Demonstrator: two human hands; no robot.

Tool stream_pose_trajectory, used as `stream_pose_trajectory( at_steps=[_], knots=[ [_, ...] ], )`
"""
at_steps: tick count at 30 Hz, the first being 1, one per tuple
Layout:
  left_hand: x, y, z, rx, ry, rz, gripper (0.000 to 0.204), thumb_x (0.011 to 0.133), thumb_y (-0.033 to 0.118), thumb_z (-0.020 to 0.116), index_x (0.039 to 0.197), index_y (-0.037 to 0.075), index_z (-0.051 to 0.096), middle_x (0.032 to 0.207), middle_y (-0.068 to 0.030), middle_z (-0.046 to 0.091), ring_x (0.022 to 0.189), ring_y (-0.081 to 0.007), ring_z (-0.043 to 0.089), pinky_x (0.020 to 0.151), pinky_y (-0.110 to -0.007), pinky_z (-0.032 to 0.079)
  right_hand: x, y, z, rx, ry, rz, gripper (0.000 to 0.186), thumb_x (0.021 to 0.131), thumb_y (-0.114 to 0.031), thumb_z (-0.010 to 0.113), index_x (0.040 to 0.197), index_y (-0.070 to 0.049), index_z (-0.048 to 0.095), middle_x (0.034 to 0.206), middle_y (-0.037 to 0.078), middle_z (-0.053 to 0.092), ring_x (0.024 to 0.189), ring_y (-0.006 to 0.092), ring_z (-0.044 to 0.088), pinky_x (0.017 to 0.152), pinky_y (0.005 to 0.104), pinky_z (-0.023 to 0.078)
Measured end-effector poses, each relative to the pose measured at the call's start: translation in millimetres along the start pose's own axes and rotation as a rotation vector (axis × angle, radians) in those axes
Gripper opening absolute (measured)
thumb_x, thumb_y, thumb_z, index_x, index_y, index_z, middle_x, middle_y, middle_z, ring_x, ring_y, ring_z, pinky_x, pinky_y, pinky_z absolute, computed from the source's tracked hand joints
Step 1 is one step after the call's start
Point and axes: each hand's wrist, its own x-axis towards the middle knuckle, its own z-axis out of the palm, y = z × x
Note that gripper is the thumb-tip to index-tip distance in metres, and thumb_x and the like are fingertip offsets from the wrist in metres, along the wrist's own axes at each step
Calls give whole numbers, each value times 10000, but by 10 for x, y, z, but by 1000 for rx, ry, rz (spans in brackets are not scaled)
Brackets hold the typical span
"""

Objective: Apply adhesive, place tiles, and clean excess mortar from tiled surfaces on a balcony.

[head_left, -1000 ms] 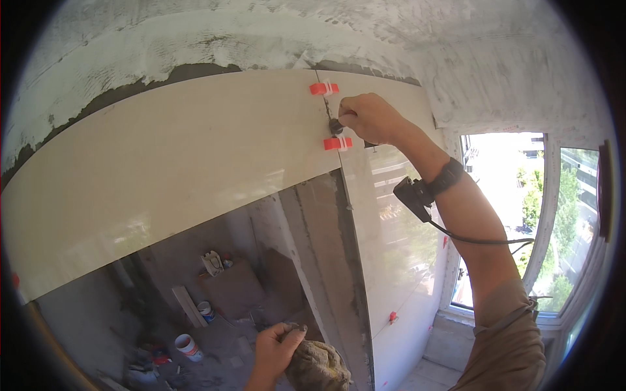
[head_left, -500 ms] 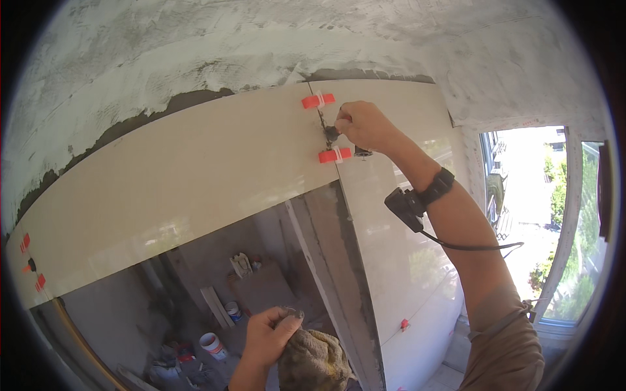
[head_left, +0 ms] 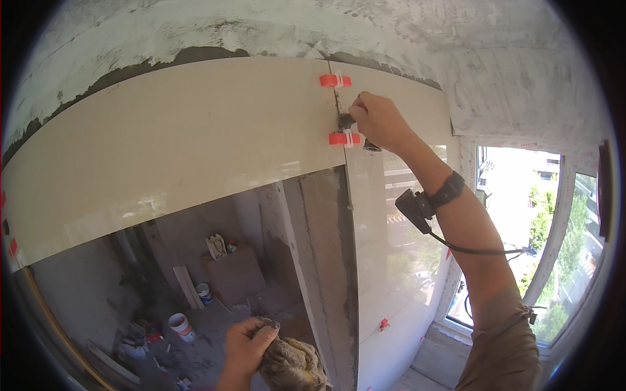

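Observation:
My right hand point(head_left: 378, 120) is raised to the upper wall, its fingers closed on a small black tool point(head_left: 345, 121) whose exact kind I cannot make out. The tool meets the vertical joint between two glossy cream tiles point(head_left: 228, 117), where dark residue shows. A red levelling wedge point(head_left: 335, 81) through a white clip sits above it, and another red wedge point(head_left: 344, 139) just below. Under my fist a black round end point(head_left: 372, 146) pokes out; whether it belongs to the tool is hidden. Low down, my left hand point(head_left: 246, 345) pinches a dirty brown rag point(head_left: 293, 365) hanging from the fingers.
Below the wide tile an opening shows a room with a white bucket point(head_left: 181, 327), a cardboard box point(head_left: 235, 270) and clutter on the floor. A bare grey post point(head_left: 323, 260) edges it. At right is a bright window point(head_left: 521, 215). A cabled black device point(head_left: 414, 207) is strapped to my right wrist.
The view has turned, so the window shows more fully. My right hand and the black tool stay at the joint, a little nearer the lower wedge. The left hand still holds the rag.

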Motion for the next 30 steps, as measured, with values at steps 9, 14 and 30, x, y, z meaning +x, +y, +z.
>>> stream_pose_trajectory(
  at_steps=[9,14,30],
  knots=[
    [4,-233,-140,57,32,-30,120,849,75,691,874,-42,683,761,-36,656,664,-85,585,601,-226,459,434,-135,-227,-138,-612,121,189,794,-127,594,815,60,617,644,99,606,565,169,557,547,341,440],
    [-96,-209,-214,21,86,-69,110,847,63,679,858,-47,681,749,-52,653,653,-91,585,580,-233,453,-8,64,105,264,59,204,249,921,-197,559,891,44,613,693,113,641,636,161,621,598,320,492],
    [403,1258,641,196,288,604,278,710,-42,711,953,-3,582,883,-43,603,799,-97,582,726,-242,485,-733,322,-452,754,316,658,214,926,-186,571,959,24,600,667,33,550,565,100,503,522,252,426]
  ],
)
